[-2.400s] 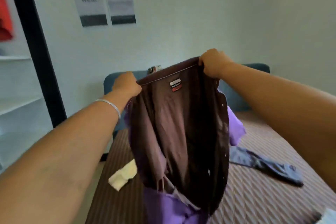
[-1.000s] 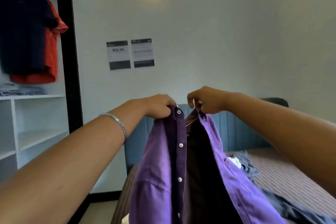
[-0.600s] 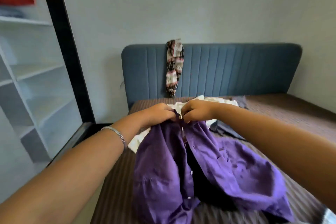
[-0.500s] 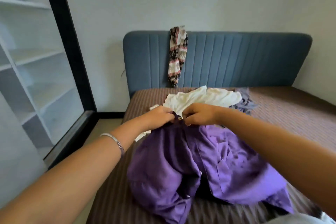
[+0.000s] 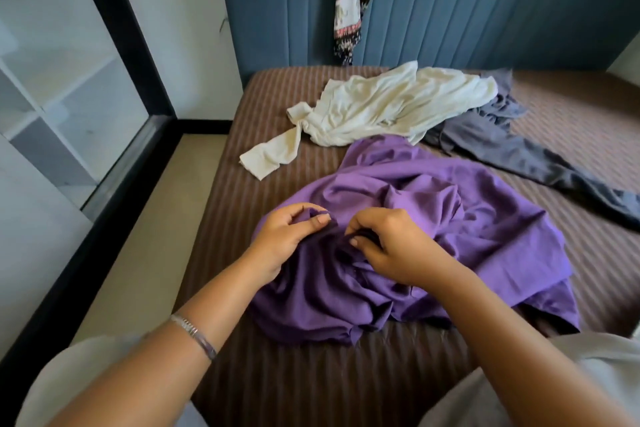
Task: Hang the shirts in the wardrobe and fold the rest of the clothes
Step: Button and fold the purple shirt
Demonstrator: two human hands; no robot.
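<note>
Striped bedding (image 5: pixel 311 392) is carrying the crumpled purple shirt (image 5: pixel 467 239) near the bed's front edge, where the left hand (image 5: pixel 287 239) and right hand (image 5: pixel 391 246) are pinching its placket, probably fastening a button before hanging.

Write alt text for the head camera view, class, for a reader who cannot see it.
Two bare hands, left hand and right hand, pinch a crumpled purple shirt on a brown striped bed. Behind it lie a cream garment and grey trousers; a patterned cloth hangs on the blue headboard.
</note>
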